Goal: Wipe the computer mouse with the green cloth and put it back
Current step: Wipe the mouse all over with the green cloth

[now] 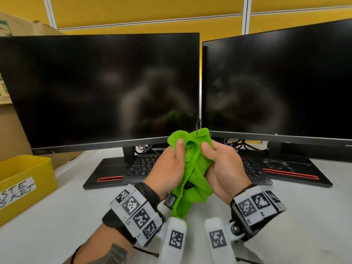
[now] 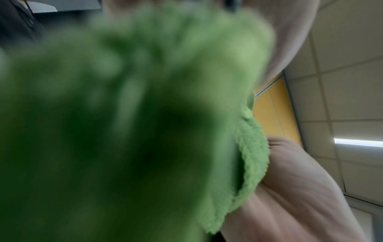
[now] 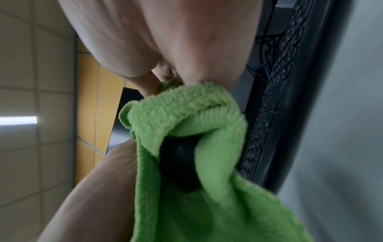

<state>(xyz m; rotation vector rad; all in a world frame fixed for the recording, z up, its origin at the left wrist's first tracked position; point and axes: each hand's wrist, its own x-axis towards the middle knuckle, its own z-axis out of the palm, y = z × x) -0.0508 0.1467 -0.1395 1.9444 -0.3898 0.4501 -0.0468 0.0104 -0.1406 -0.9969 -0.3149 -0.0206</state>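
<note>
Both hands hold a bundled green cloth (image 1: 194, 166) above the desk, in front of the gap between two monitors. My left hand (image 1: 171, 166) grips its left side, thumb pressed into the folds. My right hand (image 1: 219, 164) grips the right side, thumb on top. The black computer mouse (image 3: 178, 165) is wrapped inside, only a dark patch (image 1: 189, 185) showing low in the bundle. Its black cable (image 1: 198, 126) sticks out of the top. In the left wrist view the cloth (image 2: 145, 131) fills the frame, blurred.
Two dark monitors (image 1: 99, 88) (image 1: 278, 86) stand behind, with black keyboards (image 1: 142, 166) (image 1: 253, 170) under them. A yellow waste basket (image 1: 24, 180) sits at the left on the white table (image 1: 76, 206). Cardboard boxes (image 1: 11, 121) rise at the far left.
</note>
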